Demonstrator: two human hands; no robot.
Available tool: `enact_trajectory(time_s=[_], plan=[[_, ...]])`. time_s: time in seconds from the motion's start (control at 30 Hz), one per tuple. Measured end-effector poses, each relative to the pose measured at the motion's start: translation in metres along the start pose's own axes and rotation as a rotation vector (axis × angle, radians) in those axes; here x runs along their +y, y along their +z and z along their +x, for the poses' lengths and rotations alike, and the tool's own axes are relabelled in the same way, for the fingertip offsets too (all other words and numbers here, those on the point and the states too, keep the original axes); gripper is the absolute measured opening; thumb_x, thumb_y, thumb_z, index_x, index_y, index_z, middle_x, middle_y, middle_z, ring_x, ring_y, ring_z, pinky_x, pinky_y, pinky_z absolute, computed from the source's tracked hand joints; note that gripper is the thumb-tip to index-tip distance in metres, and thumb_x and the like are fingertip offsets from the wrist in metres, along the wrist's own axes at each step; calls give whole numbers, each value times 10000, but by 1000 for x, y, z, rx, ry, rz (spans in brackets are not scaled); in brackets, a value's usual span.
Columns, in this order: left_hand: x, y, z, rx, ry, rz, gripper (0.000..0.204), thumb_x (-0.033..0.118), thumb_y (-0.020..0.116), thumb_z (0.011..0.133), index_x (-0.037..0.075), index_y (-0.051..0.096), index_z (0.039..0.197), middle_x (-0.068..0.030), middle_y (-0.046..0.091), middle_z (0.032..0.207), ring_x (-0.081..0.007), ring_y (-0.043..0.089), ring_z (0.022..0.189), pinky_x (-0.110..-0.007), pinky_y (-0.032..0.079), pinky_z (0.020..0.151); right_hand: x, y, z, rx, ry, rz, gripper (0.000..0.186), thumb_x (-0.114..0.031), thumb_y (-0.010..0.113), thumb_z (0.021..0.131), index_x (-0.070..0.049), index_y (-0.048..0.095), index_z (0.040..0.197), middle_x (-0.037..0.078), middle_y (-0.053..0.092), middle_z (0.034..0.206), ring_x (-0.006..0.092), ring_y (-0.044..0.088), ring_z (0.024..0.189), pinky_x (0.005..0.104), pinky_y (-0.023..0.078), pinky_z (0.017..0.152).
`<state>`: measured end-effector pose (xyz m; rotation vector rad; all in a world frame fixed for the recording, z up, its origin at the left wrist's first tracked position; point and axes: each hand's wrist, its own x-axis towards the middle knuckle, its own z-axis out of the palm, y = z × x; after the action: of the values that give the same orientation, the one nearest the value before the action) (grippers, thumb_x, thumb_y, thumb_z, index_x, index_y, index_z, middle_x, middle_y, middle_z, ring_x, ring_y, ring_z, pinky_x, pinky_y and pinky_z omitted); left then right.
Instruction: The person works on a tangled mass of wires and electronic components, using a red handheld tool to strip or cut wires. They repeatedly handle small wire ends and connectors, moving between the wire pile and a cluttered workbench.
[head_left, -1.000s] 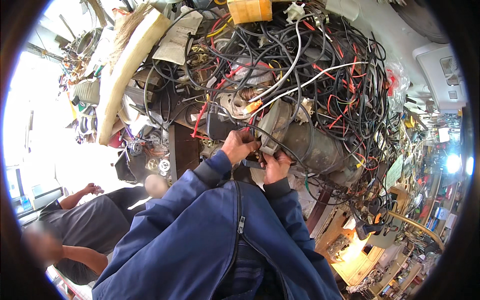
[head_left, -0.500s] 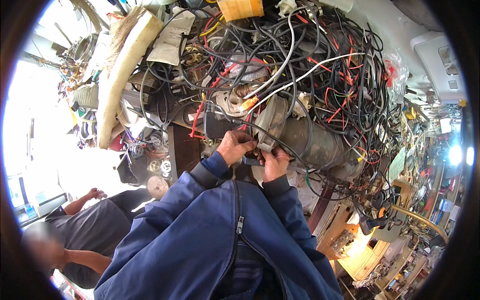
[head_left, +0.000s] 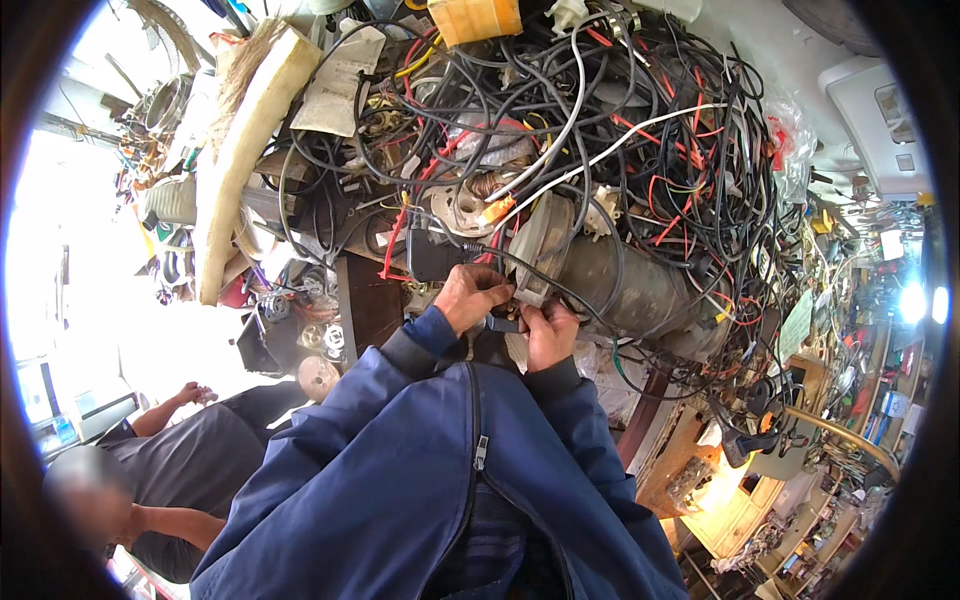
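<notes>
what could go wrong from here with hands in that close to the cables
The black cable crossing the grey cylinder's flanged end, close to the left hand and right hand, could snag on them. If the cylinder shifted, it might pinch them. Tugging could also drag the tangled cables behind it.
</notes>
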<state>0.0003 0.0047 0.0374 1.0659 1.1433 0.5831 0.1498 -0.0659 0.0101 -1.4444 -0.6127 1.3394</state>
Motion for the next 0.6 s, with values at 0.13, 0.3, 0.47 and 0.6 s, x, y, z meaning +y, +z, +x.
enact_trajectory(time_s=[0.13, 0.3, 0.47, 0.6], plan=[[-13, -2, 5, -5, 7, 21, 146, 104, 641, 798, -38, 670, 815, -27, 642, 710, -85, 547, 665, -271, 448, 624, 1, 6, 7, 45, -32, 98, 40, -26, 569, 843, -16, 606, 857, 10, 563, 689, 81, 465, 547, 230, 325, 476], [-6, -3, 4, -23, -2, 33, 147, 101, 636, 801, -39, 672, 827, -42, 657, 728, -99, 572, 681, -267, 460, 641, 1, 3, 5, 15, -28, 112, 58, 6, 561, 824, -22, 599, 857, 10, 563, 690, 77, 456, 520, 229, 318, 456], [-3, -2, 2, -28, 9, -21, 135, 94, 635, 802, -35, 671, 819, -41, 656, 727, -96, 569, 686, -260, 457, 649, -8, 6, -2, 32, -8, 60, 42, 15, 558, 817, -13, 585, 831, 19, 569, 704, 85, 465, 541, 241, 333, 468], [-9, -2, 4, -21, 2, -1, 139, 99, 635, 801, -34, 671, 818, -35, 651, 721, -91, 559, 684, -262, 454, 650, -12, 12, 2, 52, -9, 152, 24, 3, 561, 821, 5, 576, 803, 31, 568, 691, 92, 465, 542, 242, 349, 486]])
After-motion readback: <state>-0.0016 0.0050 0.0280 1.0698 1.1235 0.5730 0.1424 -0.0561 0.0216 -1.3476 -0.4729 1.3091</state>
